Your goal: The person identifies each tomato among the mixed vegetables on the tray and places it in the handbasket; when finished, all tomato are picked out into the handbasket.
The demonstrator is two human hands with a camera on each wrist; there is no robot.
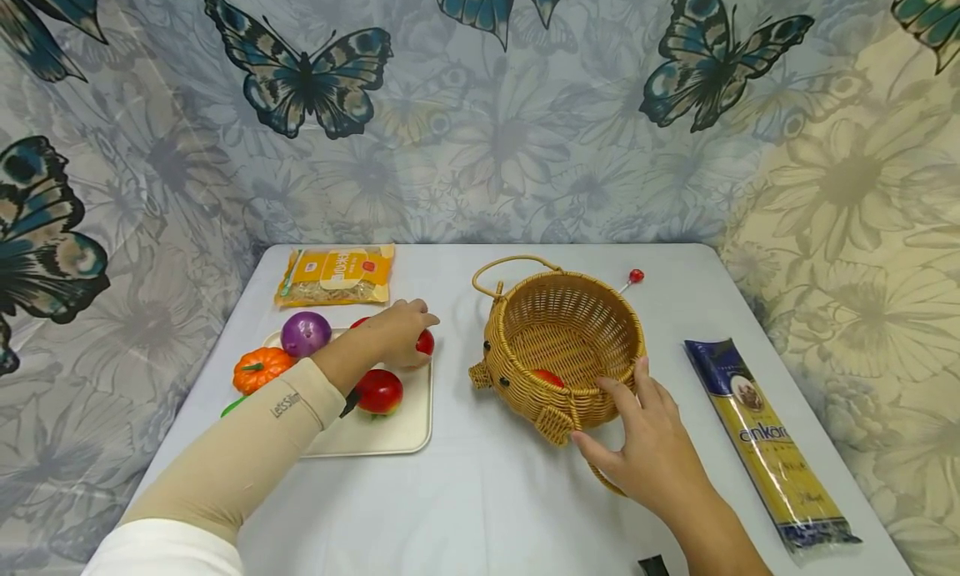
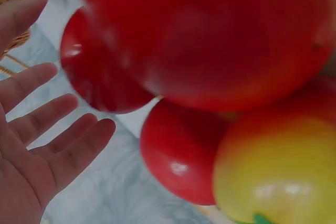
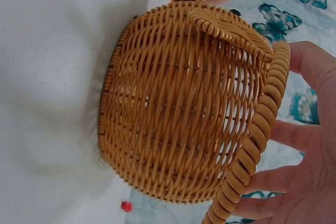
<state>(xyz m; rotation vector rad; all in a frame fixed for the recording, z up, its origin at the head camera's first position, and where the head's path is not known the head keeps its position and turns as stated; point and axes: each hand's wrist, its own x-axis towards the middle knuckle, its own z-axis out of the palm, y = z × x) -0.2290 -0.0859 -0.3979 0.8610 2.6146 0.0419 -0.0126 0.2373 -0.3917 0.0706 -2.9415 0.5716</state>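
Observation:
My left hand [image 1: 401,334] is over the cream tray [image 1: 418,430], its fingers extended beside a round red fruit [image 1: 425,343]. In the left wrist view the spread fingers [image 2: 68,150] stand apart from a dark red fruit [image 2: 100,72]. A larger red-and-yellow fruit [image 1: 378,391] lies nearer on the tray. To the right, a wicker basket [image 1: 517,393] shaped like an animal stands on the table, a red item [image 1: 549,378] inside it. My right hand [image 1: 652,443] holds its near rim, fingers over the edge and thumb outside by the woven handle [image 3: 262,124].
A purple onion [image 1: 306,334] and an orange pumpkin [image 1: 261,369] are at the tray's left side. Behind lies a yellow food packet [image 1: 333,276]. A red lollipop [image 1: 636,276] is beyond the basket, and a long pasta packet [image 1: 772,443] lies at right.

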